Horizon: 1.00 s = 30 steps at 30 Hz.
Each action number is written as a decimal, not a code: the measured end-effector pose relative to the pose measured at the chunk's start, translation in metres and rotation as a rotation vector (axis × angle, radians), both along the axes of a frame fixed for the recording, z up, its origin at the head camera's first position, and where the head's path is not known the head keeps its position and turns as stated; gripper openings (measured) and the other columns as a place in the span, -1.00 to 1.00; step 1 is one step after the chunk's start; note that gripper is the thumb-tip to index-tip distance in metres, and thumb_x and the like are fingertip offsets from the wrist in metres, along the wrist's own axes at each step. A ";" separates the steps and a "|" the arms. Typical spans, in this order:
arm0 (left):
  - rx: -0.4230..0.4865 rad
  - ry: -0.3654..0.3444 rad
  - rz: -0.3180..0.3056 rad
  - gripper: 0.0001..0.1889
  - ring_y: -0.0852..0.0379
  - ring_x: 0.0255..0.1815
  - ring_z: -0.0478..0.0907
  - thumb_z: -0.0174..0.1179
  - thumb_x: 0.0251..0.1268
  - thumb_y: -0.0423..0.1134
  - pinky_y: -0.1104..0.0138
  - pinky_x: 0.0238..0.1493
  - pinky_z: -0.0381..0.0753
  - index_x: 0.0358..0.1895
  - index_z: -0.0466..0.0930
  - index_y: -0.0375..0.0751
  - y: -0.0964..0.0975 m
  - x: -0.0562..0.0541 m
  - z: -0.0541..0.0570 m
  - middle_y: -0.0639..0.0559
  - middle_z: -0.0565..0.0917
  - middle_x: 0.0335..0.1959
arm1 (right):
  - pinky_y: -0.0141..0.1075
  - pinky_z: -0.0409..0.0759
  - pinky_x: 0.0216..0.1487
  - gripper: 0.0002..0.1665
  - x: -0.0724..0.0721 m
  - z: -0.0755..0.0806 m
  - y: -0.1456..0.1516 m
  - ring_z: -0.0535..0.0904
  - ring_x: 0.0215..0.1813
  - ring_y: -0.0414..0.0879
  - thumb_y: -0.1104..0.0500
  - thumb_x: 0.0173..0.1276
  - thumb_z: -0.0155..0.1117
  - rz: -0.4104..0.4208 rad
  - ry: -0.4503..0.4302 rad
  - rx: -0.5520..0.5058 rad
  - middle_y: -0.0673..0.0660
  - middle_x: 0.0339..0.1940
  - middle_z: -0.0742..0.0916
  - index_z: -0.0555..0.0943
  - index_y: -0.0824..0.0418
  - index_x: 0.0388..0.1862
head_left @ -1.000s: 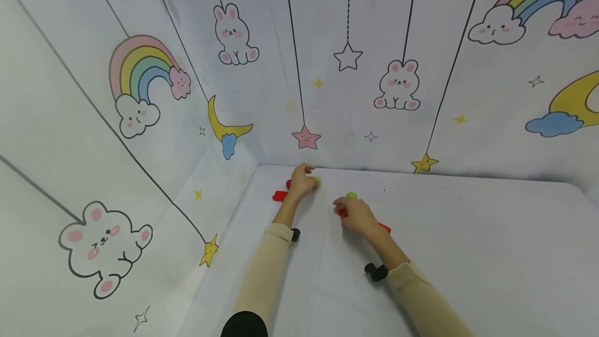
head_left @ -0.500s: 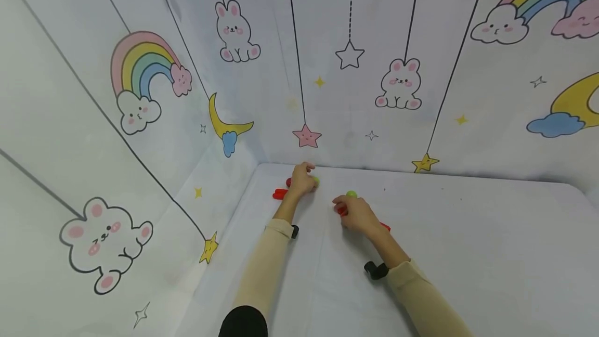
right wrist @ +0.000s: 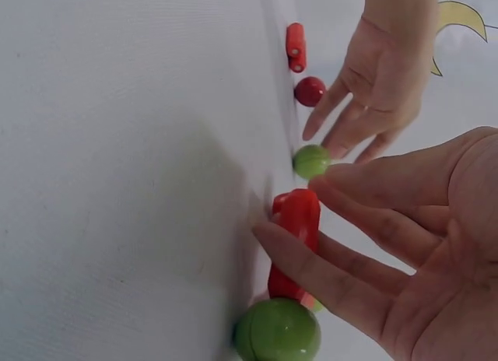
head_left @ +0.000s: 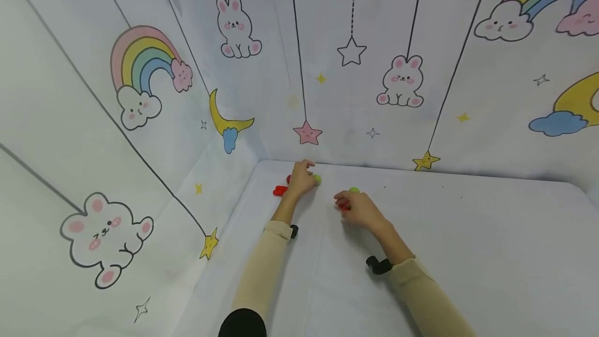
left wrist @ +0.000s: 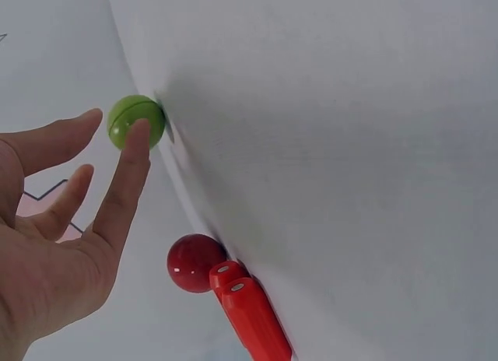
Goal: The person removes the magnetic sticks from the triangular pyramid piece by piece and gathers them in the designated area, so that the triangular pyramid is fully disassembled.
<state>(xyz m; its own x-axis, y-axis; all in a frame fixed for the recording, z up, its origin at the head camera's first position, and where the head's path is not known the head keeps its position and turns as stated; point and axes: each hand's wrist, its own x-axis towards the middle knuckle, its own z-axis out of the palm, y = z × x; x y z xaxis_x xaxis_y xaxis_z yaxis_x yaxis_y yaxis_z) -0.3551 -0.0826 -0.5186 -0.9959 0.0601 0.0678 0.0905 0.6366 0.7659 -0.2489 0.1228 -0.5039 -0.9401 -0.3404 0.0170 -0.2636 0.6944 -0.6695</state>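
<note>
My left hand (head_left: 301,178) reaches to the far left of the table with its fingers spread. In the left wrist view one fingertip touches a green ball (left wrist: 148,108) with a seam, and the thumb stands just off it. Below lie a dark red ball (left wrist: 194,266) and two red rods (left wrist: 253,318) with pale oval marks on their ends. My right hand (head_left: 362,209) is over a red elongated piece (right wrist: 302,209), fairly straight fingers on either side, one crossing it in the right wrist view. A smaller red part shows behind it. A second green ball (right wrist: 282,334) sits beside it.
White cloth covers the table (head_left: 468,243). A wall (head_left: 327,103) printed with rabbits, stars and rainbows rises at the back and left. Black wrist cameras sit on both arms, and a dark round shape (head_left: 242,324) overlaps the left sleeve.
The red piece that stuck out under my right wrist no longer shows there. My right hand has shifted very slightly; the left stays at its green ball. The head view tilts a little.
</note>
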 end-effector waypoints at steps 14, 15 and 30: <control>0.149 0.035 0.009 -0.42 -0.24 0.29 0.58 0.39 0.21 -0.55 0.26 -0.16 0.77 0.33 0.49 -0.34 -0.005 0.016 0.014 -0.30 0.38 0.31 | 0.03 0.66 0.15 -0.49 -0.001 0.011 0.012 0.72 0.09 0.11 0.43 0.39 0.21 0.020 -0.043 -0.038 0.23 0.10 0.78 0.59 0.31 0.32; 0.167 0.035 0.009 -0.42 -0.26 0.30 0.57 0.39 0.21 -0.55 0.27 -0.17 0.77 0.33 0.49 -0.34 -0.005 0.017 0.014 -0.31 0.38 0.31 | 0.03 0.66 0.15 -0.51 -0.001 0.012 0.014 0.72 0.10 0.11 0.41 0.41 0.20 0.009 -0.034 -0.045 0.23 0.11 0.77 0.60 0.28 0.32; 0.424 -0.009 -0.131 -0.54 -0.12 0.10 0.70 0.32 0.36 -0.52 0.25 -0.22 0.79 0.30 0.50 -0.32 0.004 0.055 0.019 -0.16 0.51 0.23 | 0.08 0.69 0.12 -0.48 -0.001 0.028 0.058 0.68 0.16 0.24 0.34 0.42 0.32 -0.124 -0.030 -0.010 0.32 0.16 0.74 0.57 0.32 0.35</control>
